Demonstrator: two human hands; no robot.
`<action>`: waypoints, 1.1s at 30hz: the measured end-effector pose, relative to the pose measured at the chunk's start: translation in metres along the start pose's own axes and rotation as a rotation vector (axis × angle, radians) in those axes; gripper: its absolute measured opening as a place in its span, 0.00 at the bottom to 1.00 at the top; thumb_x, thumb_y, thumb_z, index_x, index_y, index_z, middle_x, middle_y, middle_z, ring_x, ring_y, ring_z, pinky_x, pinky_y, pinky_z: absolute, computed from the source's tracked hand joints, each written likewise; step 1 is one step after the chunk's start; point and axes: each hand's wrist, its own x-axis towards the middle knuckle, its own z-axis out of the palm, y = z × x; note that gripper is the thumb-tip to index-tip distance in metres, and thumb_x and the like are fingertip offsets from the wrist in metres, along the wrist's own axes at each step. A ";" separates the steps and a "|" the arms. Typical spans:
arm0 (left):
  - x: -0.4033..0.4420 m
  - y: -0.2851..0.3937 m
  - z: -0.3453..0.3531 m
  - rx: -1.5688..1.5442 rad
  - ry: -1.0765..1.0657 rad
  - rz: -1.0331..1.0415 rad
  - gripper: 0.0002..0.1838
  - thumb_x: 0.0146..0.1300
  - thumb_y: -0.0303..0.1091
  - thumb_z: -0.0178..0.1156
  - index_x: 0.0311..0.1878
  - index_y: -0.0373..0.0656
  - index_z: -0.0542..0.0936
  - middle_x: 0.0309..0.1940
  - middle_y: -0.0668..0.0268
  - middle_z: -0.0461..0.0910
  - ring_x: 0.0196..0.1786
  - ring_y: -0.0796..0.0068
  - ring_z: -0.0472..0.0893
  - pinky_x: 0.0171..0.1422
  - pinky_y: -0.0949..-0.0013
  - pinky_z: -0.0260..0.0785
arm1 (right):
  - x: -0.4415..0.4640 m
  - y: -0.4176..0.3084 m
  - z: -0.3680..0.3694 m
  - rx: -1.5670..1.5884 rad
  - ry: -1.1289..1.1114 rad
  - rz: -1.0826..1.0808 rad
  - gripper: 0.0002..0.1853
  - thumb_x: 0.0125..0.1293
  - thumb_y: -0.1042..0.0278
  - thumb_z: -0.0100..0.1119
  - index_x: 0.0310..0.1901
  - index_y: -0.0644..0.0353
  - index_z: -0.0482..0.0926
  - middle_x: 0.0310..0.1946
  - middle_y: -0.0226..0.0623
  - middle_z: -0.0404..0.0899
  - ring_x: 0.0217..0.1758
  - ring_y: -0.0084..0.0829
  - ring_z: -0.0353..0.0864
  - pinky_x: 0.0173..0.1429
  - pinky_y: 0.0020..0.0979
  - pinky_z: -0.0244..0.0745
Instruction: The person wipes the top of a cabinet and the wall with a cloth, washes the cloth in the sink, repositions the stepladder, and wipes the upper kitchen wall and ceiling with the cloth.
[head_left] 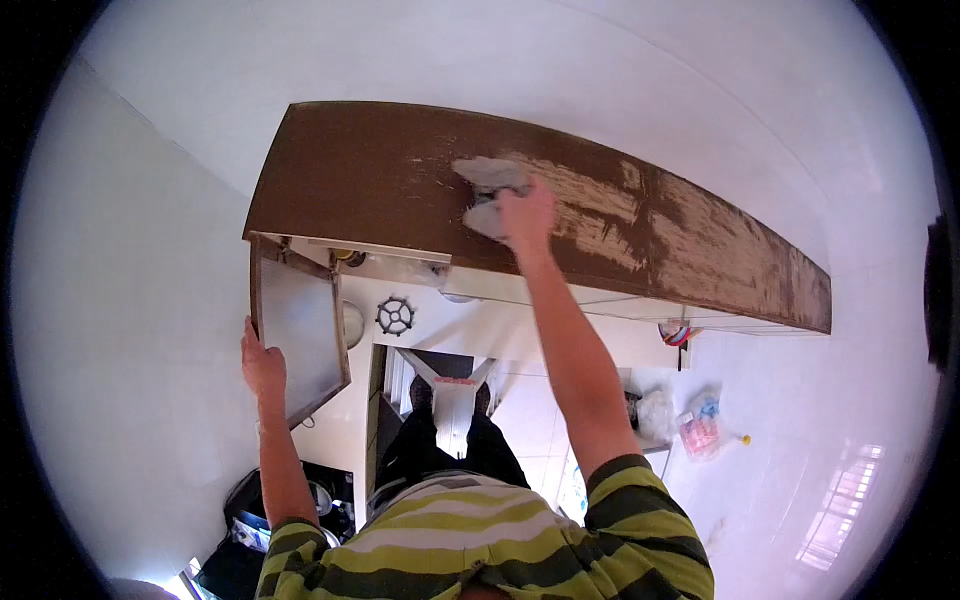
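My right hand (528,215) presses a grey cloth (490,172) against the brown top of a wall cabinet (350,165). The cloth bulges out on both sides of my fingers and is slightly blurred. To the right of the cloth, the cabinet top shows pale, streaky patches; on its left the surface is mostly an even dark brown. My left hand (263,370) grips the outer edge of an open cabinet door (300,320) with a pale panel and a brown frame. The fingers of that hand are partly hidden behind the door.
Under my feet is a white stepladder (455,415). Below the cabinet, a black round burner grate (395,315) rests on a pale counter. A plastic bag (703,425) hangs by the right wall, and a black pan-like object (300,490) lies at lower left.
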 end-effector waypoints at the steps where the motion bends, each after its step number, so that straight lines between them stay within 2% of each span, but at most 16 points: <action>1: 0.000 0.008 -0.006 -0.003 0.001 -0.009 0.38 0.54 0.18 0.51 0.73 0.43 0.63 0.56 0.49 0.76 0.54 0.45 0.78 0.60 0.51 0.72 | 0.009 0.003 -0.021 0.004 -0.005 0.004 0.24 0.53 0.65 0.66 0.51 0.69 0.78 0.50 0.55 0.79 0.57 0.54 0.77 0.61 0.44 0.72; 3: -0.002 0.018 -0.020 0.034 -0.074 -0.119 0.38 0.54 0.18 0.52 0.73 0.43 0.63 0.54 0.50 0.75 0.52 0.46 0.78 0.57 0.49 0.72 | 0.024 0.022 -0.063 -0.025 -0.019 -0.019 0.27 0.54 0.63 0.66 0.54 0.70 0.77 0.52 0.57 0.77 0.59 0.55 0.76 0.63 0.44 0.71; 5: -0.001 -0.006 -0.005 0.050 0.005 -0.065 0.38 0.54 0.18 0.53 0.72 0.42 0.63 0.53 0.51 0.76 0.52 0.47 0.78 0.56 0.49 0.72 | 0.025 0.040 -0.078 -0.062 -0.038 -0.055 0.29 0.55 0.60 0.67 0.56 0.69 0.76 0.55 0.58 0.75 0.60 0.55 0.75 0.64 0.45 0.71; 7: 0.000 -0.018 0.003 0.068 0.088 -0.011 0.38 0.55 0.19 0.54 0.72 0.42 0.64 0.53 0.52 0.76 0.52 0.49 0.78 0.55 0.49 0.72 | 0.019 0.057 -0.069 -0.401 -0.153 0.092 0.34 0.56 0.54 0.68 0.59 0.69 0.73 0.62 0.60 0.69 0.63 0.57 0.73 0.64 0.48 0.71; 8: 0.002 -0.020 0.002 0.119 0.115 0.013 0.38 0.55 0.21 0.56 0.72 0.42 0.64 0.53 0.53 0.76 0.53 0.50 0.78 0.55 0.50 0.71 | 0.012 0.063 -0.057 -0.530 -0.183 -0.025 0.41 0.56 0.48 0.69 0.64 0.69 0.68 0.67 0.59 0.63 0.65 0.58 0.70 0.66 0.50 0.70; 16: 0.007 -0.017 -0.004 0.131 0.196 0.038 0.37 0.54 0.25 0.60 0.71 0.43 0.65 0.59 0.55 0.75 0.57 0.53 0.76 0.60 0.52 0.69 | 0.010 0.048 -0.077 -0.560 -0.412 -0.213 0.49 0.51 0.46 0.73 0.69 0.67 0.62 0.70 0.59 0.60 0.67 0.60 0.67 0.69 0.49 0.67; 18: 0.005 -0.004 -0.005 0.195 0.528 0.237 0.35 0.54 0.27 0.60 0.69 0.43 0.69 0.60 0.56 0.75 0.59 0.53 0.75 0.63 0.53 0.68 | 0.010 0.046 -0.079 -0.503 -0.487 -0.254 0.49 0.49 0.46 0.74 0.68 0.66 0.63 0.70 0.59 0.59 0.68 0.60 0.67 0.69 0.48 0.67; 20: -0.005 0.015 0.003 0.018 0.494 0.397 0.27 0.59 0.29 0.60 0.64 0.41 0.73 0.59 0.58 0.76 0.59 0.56 0.76 0.64 0.57 0.69 | -0.002 0.045 -0.076 -0.740 -0.251 -0.393 0.44 0.49 0.50 0.75 0.63 0.67 0.69 0.66 0.58 0.64 0.66 0.58 0.68 0.68 0.48 0.66; 22: -0.016 0.021 0.093 -0.992 0.021 0.071 0.19 0.69 0.34 0.56 0.60 0.38 0.76 0.56 0.59 0.79 0.57 0.62 0.78 0.62 0.61 0.70 | -0.009 0.059 -0.049 -0.672 -0.176 -0.403 0.40 0.49 0.52 0.76 0.60 0.67 0.71 0.63 0.57 0.67 0.64 0.57 0.69 0.67 0.48 0.67; 23: -0.019 0.060 0.082 -1.303 -0.265 -0.080 0.19 0.75 0.39 0.49 0.57 0.34 0.77 0.52 0.59 0.81 0.54 0.68 0.79 0.61 0.65 0.71 | -0.014 0.063 -0.036 -0.600 -0.090 -0.407 0.36 0.49 0.55 0.76 0.56 0.67 0.74 0.60 0.56 0.70 0.62 0.56 0.69 0.66 0.48 0.68; 24: -0.014 0.078 0.113 -1.667 -0.527 -0.211 0.23 0.77 0.44 0.44 0.57 0.33 0.77 0.51 0.56 0.81 0.53 0.65 0.81 0.62 0.63 0.71 | -0.017 0.057 -0.025 -0.606 -0.093 -0.416 0.36 0.49 0.55 0.76 0.56 0.67 0.74 0.60 0.56 0.70 0.62 0.56 0.69 0.66 0.48 0.68; 25: -0.008 0.114 0.101 -1.852 -0.783 -0.505 0.27 0.77 0.47 0.40 0.59 0.31 0.74 0.55 0.51 0.79 0.57 0.59 0.79 0.66 0.59 0.69 | -0.024 0.050 -0.014 -0.580 -0.072 -0.416 0.32 0.50 0.57 0.75 0.53 0.67 0.75 0.57 0.55 0.71 0.61 0.56 0.70 0.65 0.48 0.68; 26: 0.000 0.136 0.113 -2.136 -1.017 -0.636 0.29 0.77 0.47 0.34 0.62 0.30 0.71 0.59 0.47 0.76 0.63 0.52 0.75 0.71 0.54 0.64 | -0.032 0.044 -0.003 -0.554 -0.050 -0.414 0.29 0.50 0.60 0.75 0.50 0.67 0.75 0.55 0.54 0.72 0.60 0.55 0.71 0.64 0.47 0.69; 28: 0.013 0.189 0.115 -2.310 -1.119 -1.043 0.29 0.77 0.46 0.33 0.66 0.30 0.67 0.66 0.46 0.69 0.68 0.48 0.69 0.77 0.51 0.57 | -0.047 0.026 0.020 -0.484 -0.065 -0.389 0.27 0.51 0.60 0.74 0.48 0.68 0.76 0.55 0.54 0.72 0.59 0.55 0.72 0.63 0.47 0.70; 32: 0.020 0.246 0.132 -2.457 -1.063 -0.995 0.27 0.75 0.48 0.41 0.67 0.39 0.68 0.67 0.53 0.69 0.70 0.52 0.67 0.76 0.46 0.57 | -0.055 -0.003 0.034 -0.158 -0.216 -0.318 0.25 0.52 0.61 0.73 0.47 0.68 0.76 0.52 0.53 0.74 0.57 0.53 0.74 0.60 0.46 0.72; 33: 0.023 0.251 0.140 -2.513 -1.167 -0.814 0.26 0.74 0.49 0.44 0.68 0.42 0.68 0.67 0.56 0.69 0.70 0.53 0.68 0.75 0.46 0.58 | -0.050 -0.010 0.028 -0.164 -0.217 -0.315 0.25 0.52 0.61 0.73 0.47 0.68 0.76 0.52 0.53 0.74 0.57 0.53 0.74 0.60 0.46 0.72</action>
